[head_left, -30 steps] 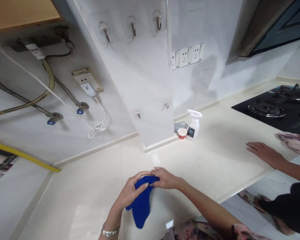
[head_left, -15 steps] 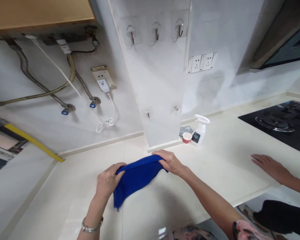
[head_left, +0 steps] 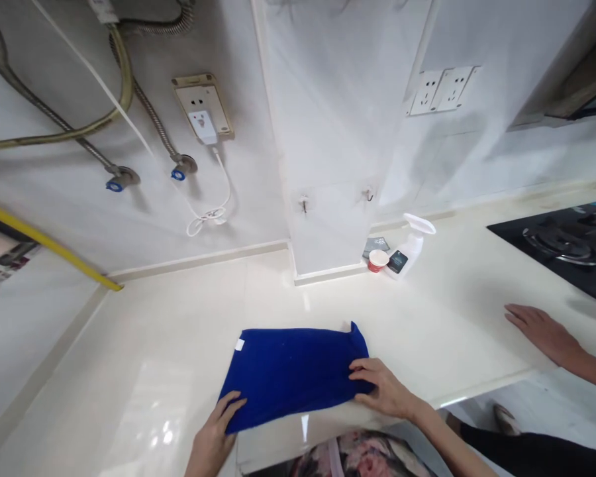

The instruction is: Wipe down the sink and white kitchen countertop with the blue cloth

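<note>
A blue cloth [head_left: 295, 374] lies spread on the pale countertop [head_left: 179, 331], with a small white tag at its upper left corner. Its upper right corner is folded up a little. At the cloth's lower left corner my left hand [head_left: 216, 430] has its fingers on top and pinches the edge. My right hand [head_left: 382, 387] is at the right edge, fingertips resting on the fabric, its fingers slightly curled and apart.
Behind the cloth stands a wall pillar [head_left: 332, 225]. A spray bottle [head_left: 410, 248] and a red-and-white cup [head_left: 378, 260] are beside it. Another person's hand [head_left: 544, 331] rests on the counter at right, near a black gas stove [head_left: 566, 242]. A yellow pipe [head_left: 49, 245] runs at left.
The cloth, earlier held raised and folded over between both hands, now lies spread on the counter. Both hands have moved down toward its near side. The view has shifted lower.
</note>
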{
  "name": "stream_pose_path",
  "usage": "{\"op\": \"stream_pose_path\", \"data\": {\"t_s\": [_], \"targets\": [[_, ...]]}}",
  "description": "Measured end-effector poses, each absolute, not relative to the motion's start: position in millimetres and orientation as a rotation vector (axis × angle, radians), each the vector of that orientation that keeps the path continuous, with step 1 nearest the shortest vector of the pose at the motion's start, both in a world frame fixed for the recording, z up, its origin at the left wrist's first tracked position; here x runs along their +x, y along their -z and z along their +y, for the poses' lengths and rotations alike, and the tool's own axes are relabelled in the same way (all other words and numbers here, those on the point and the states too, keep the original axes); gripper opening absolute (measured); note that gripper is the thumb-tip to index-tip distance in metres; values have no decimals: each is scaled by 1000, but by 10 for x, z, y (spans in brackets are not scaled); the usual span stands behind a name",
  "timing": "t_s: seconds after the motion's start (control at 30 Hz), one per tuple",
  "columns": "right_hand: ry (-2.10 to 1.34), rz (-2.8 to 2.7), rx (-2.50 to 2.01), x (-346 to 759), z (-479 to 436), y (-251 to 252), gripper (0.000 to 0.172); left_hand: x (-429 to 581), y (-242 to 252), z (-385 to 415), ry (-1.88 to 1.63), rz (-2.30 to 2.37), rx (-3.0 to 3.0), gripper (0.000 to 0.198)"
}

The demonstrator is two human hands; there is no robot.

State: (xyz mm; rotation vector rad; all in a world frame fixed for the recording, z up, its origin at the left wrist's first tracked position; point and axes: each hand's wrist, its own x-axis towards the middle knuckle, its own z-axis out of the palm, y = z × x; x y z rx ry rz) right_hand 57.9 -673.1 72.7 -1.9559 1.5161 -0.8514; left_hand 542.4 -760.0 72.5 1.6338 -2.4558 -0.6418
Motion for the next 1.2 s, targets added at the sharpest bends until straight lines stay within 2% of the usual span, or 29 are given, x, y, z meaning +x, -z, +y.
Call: {"op": "stream_pose_path", "data": {"t_s": [0.13, 0.2, 0.33, 0.43, 0.6, 0.93, 1.07, 1.2], "targets": [[1109, 1983, -1529, 418, -6762, -679, 40, 5657, -733, -7504, 696, -2453, 1493, 49], [1000, 2257, -1445, 393, -6867, -632, 41, 5668, -776, -7596, 693, -2470, 1535, 47], [580, 2506, -1515, 611, -7021, -468, 31, 5260, -809, -7776, 506, -2463, 1461, 51], [610, 2505, -1577, 826, -7028, -371, 34, 4651, -785, -7853, 378, -2516, 1292, 51], [1080, 2316, -1490, 745, -7018, -389, 52, 3902, -674, -8116, 282, -2551, 1388, 52], [1388, 2003, -1094, 624, -7382, -795, 54, 3937, -489, -8579, 158, -2455, 1445, 54], [1302, 2144, -987, 573, -7331, -699, 59, 3931, -540, -8733, 175, -2434, 1413, 55], [1143, 2259, -942, 492, -7209, -530, 56, 3702, -646, -8402, 211, -2397, 1160, 52]]}}
